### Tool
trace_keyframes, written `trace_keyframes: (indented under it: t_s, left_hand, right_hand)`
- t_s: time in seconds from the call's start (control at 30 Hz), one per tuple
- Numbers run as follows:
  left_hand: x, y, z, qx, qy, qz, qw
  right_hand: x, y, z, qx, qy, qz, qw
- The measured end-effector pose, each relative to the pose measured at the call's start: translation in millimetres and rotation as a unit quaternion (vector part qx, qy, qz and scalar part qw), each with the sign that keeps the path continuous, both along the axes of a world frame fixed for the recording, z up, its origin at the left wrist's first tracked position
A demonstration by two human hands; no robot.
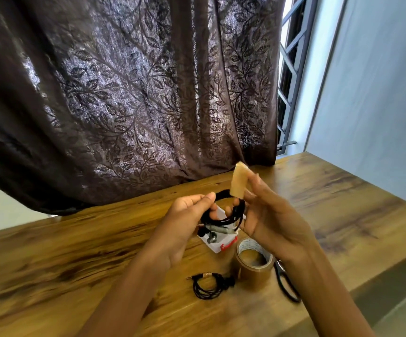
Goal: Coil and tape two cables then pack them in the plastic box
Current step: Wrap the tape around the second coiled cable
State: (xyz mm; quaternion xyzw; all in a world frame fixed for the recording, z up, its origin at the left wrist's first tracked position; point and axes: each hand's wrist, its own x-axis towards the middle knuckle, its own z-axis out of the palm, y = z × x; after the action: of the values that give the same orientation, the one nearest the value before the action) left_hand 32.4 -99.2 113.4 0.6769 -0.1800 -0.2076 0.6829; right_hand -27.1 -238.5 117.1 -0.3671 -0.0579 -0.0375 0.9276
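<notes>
the left hand [187,222] has its fingers and thumb curled round the first coiled cable [239,206], holding it in the air just above the plastic box [212,248], which sits on the wooden table [75,263] with a red latch facing the person. the right hand [270,215] pinches the lower end of a tape strip [239,183], which stands up next to the coil. the cable looks thin, light and springy, so the loops will likely fan out if the grip eases; it seems best held across the bundled strands, with the plugs left hanging. the strip is limp and sticky and may fold onto itself, so it is best held by one end only. the second coiled cable [209,285] lies on the table just beside the tape roll [253,273], with black-handled scissors [287,283] on the roll's far side. there is faint print inside the roll's core, too blurred to read; no other label or brand shows.
</notes>
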Motion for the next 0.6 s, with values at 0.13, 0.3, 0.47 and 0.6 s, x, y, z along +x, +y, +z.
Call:
trace_keyframes:
  t_s: [0.13,0.3,0.47,0.6]
  left_hand:
    - [-0.8,0.1,1.5,0.007,-0.028,-0.007,1.0]
    - [-6.8,-1.7,2.9,0.012,-0.06,-0.005,0.998]
    - [-10.2,-1.0,4.8,0.0,-0.066,-0.001,0.998]
    - [-12.9,-0.5,2.7,-0.01,-0.064,0.003,0.998]
  right_hand:
    - [0.6,-1.3,-5.0,-0.11,0.037,-0.036,0.993]
    - [-3.8,5.7,-0.7,-0.138,0.036,-0.097,0.985]
    - [-3.0,10.3,-2.6,-0.173,0.025,-0.148,0.973]
    - [-0.8,13.8,-8.9,-0.284,0.011,-0.262,0.922]
